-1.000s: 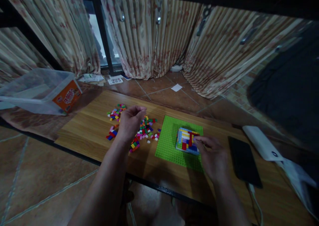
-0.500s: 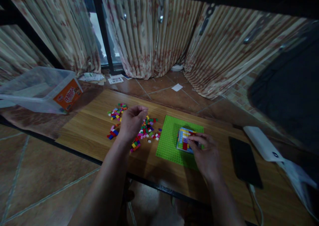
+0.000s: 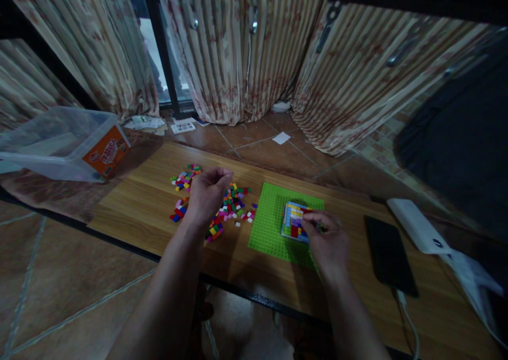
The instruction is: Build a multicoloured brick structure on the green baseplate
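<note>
Over the loose toy bricks [image 3: 235,204] on the table hovers my left hand [image 3: 209,193], its thumb and fingers pinched together. Whatever sits between those fingertips is too small or hidden to make out. My right hand [image 3: 327,238] is at the right side of a block of multicoloured bricks [image 3: 292,221], fingers curled with the tips at its top. I cannot see clearly what the right fingertips hold. The brick block rests on a green studded baseplate [image 3: 265,227], and my right hand covers part of both.
A clear plastic box [image 3: 59,148] with an orange label stands at the left. To the right lie a black phone [image 3: 391,257] with a cable and a white power bank [image 3: 416,227]. Papers [image 3: 146,123] lie beyond the wooden table [image 3: 135,206], before striped curtains.
My right fingertips have shifted slightly right across the brick block, showing a little more of its top. My left hand stays pinched, almost in the same place, slightly further left.
</note>
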### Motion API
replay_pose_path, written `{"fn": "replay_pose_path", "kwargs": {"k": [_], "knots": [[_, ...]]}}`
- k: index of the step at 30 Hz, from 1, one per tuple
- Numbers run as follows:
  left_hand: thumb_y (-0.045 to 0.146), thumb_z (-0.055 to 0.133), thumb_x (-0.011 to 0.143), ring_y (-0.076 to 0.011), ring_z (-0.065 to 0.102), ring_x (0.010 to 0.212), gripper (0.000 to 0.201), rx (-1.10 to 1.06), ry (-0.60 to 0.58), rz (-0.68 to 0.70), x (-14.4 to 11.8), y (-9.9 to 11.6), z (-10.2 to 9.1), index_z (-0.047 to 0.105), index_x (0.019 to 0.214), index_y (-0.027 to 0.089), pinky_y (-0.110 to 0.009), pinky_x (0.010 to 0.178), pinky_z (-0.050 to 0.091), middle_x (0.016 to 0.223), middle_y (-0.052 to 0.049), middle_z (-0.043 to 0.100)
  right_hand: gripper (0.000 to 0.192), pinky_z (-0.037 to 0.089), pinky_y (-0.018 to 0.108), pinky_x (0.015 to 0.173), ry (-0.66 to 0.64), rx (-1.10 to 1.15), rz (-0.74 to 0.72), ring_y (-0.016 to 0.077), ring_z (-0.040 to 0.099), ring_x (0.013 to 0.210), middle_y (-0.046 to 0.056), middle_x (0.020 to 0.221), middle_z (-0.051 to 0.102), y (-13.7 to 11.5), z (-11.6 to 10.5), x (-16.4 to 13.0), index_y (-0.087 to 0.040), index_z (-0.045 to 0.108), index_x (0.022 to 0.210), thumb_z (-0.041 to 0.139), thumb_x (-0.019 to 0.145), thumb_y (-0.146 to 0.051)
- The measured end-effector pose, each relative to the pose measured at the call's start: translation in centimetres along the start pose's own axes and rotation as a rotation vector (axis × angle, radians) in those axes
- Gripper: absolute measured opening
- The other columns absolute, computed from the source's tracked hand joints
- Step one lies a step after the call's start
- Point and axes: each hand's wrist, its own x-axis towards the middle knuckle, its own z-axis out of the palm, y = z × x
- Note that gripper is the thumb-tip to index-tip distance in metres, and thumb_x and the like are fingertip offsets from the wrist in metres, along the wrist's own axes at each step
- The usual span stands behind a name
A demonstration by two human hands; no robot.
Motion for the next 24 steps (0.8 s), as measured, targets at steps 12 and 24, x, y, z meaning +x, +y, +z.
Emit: {"fn": "replay_pose_path", "kwargs": {"k": [12,24], "knots": [[0.024,0.071,0.066,-0.0087,0.049,0.058,0.011,0.026,-0.023,0.009,0.2,-0.6,-0.4,0.068,0.071,0.014,-0.021,0.057,0.038,0.065,0.001,0.061,0.017,0.044,0.041,0.083,0.063,-0.003,-0.008,0.0223,0.058,0.087,0.008,0.092,0.066,0.4,0.8,0.1,-0.019,0.071,0.072,0.06,0.073,-0.032],[0.023,0.07,0.066,-0.0082,0.048,0.056,0.01,0.024,0.051,0.032,0.8,-0.3,-1.6,0.068,0.07,0.014,-0.02,0.055,0.038,0.062,0.002,0.059,0.018,0.048,0.039,0.08,0.356,0.087,-0.14,0.0212,0.062,0.081,0.005,0.081,0.068,-1.2,0.1,-0.6,-0.018,0.069,0.079,0.064,0.08,-0.035]]}}
